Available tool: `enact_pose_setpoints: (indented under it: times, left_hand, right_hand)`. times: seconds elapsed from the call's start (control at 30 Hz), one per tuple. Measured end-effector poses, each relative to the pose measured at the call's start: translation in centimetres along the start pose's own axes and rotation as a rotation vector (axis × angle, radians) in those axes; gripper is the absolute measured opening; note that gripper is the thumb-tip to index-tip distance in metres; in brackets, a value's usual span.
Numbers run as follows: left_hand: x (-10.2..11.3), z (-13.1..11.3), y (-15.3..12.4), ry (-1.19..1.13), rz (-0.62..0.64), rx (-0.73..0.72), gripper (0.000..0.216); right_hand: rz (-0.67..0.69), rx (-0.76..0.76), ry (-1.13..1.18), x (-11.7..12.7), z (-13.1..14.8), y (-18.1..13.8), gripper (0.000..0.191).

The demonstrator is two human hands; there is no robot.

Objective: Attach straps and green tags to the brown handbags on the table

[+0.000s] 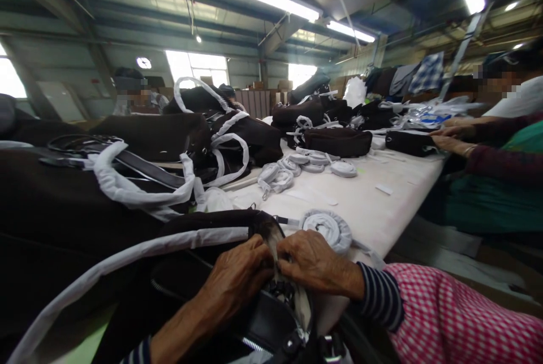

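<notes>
A black handbag point(220, 220) lies in front of me with its mouth open, showing a pale lining and a zip. My left hand point(240, 268) is closed, fingers curled at the edge of this opening. Opposite it, my right hand point(316, 259) pinches the other side of the opening; the fingertips of both are partly hidden. A handle wrapped in white material point(139, 251) arches over the bag on the left. Just beyond my right hand sits a coiled, white-wrapped strap point(326, 230).
More black bags point(156, 135) with wrapped handles are heaped at left and along the back. Several wrapped strap coils point(275, 177) lie on the white table point(360, 200). At right, a co-worker's hands point(456, 141) touch another black bag point(409, 142).
</notes>
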State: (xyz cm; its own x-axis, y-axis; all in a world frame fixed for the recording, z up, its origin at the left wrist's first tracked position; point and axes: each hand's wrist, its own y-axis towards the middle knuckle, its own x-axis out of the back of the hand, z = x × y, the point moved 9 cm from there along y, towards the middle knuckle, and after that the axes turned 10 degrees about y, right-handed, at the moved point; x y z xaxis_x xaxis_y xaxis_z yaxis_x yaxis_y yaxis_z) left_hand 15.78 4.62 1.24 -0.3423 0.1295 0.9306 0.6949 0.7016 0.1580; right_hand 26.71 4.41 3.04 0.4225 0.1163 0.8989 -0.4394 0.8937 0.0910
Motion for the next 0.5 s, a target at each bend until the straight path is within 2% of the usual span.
enact_pose_setpoints:
  times: [0.3, 0.5]
  left_hand:
    - [0.1, -0.3, 1.0, 0.056, 0.068, 0.048, 0.008]
    - [-0.4, -0.4, 1.0, 0.091, 0.074, -0.02, 0.013]
  right_hand:
    - [0.206, 0.089, -0.057, 1.0, 1.9, -0.1, 0.017]
    - [0.256, 0.119, -0.005, 1.4, 2.1, -0.5, 0.025]
